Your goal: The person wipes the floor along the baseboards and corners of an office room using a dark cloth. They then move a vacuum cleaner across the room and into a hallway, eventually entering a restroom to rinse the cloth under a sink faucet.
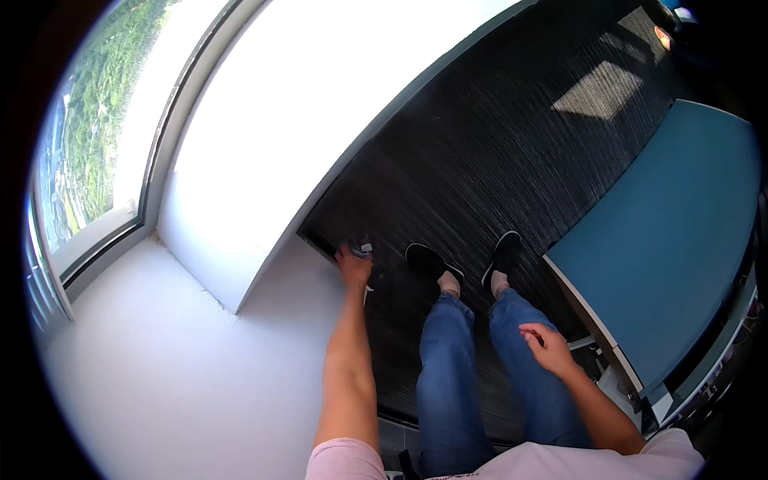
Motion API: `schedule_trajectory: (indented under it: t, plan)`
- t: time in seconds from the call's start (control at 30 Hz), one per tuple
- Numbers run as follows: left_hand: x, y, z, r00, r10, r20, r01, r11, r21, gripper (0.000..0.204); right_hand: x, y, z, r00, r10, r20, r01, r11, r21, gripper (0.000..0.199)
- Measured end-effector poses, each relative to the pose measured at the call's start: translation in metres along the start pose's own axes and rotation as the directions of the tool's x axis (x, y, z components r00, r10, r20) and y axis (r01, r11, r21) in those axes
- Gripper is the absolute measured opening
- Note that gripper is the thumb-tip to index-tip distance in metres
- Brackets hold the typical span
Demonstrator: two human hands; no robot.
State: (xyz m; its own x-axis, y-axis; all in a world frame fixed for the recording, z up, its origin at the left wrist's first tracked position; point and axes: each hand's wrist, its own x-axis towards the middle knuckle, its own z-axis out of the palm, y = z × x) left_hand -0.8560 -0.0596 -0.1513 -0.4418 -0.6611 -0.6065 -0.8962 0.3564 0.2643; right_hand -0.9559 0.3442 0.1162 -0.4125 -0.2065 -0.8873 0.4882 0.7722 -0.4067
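Observation:
My left hand (354,266) reaches down to the corner where the white wall meets the dark floor. Its fingers are closed around a small greyish, partly see-through thing (364,247) with a pale patch; its kind is too small to tell. My right hand (547,347) hangs in front of my right knee with nothing in it. The fingers there are loosely bent, with thumb and forefinger apart. Between the hands are my legs in blue jeans (450,352) and my feet in black shoes (426,260).
A blue-topped desk (664,232) stands close on my right, with cables at its far edge. To the left are a white wall ledge (240,160) and a window (96,120). Sunlit patches (602,90) lie on the dark carpet (480,144). A person's foot (662,37) shows far right.

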Motion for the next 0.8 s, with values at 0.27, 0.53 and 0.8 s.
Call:
schedule_trajectory:
  t: [0.27,0.53,0.8]
  plan:
    - [0.095,-0.086,0.088,0.937,0.072,-0.343,-0.013,0.985,0.169,0.084,0.109,-0.01,0.015,0.99,-0.024,0.136,0.019,0.999,0.038,0.028]
    - [-0.089,-0.095,0.188,0.987,-0.128,0.098,0.129,0.992,-0.007,0.081,0.119,-0.024,0.005,0.988,0.029,0.154,-0.048,0.991,0.122,0.027]
    - [0.072,-0.047,0.043,0.921,0.23,-0.314,-0.197,0.971,0.133,0.071,0.124,-0.01,0.004,0.984,0.099,0.145,-0.132,0.963,0.236,0.026]
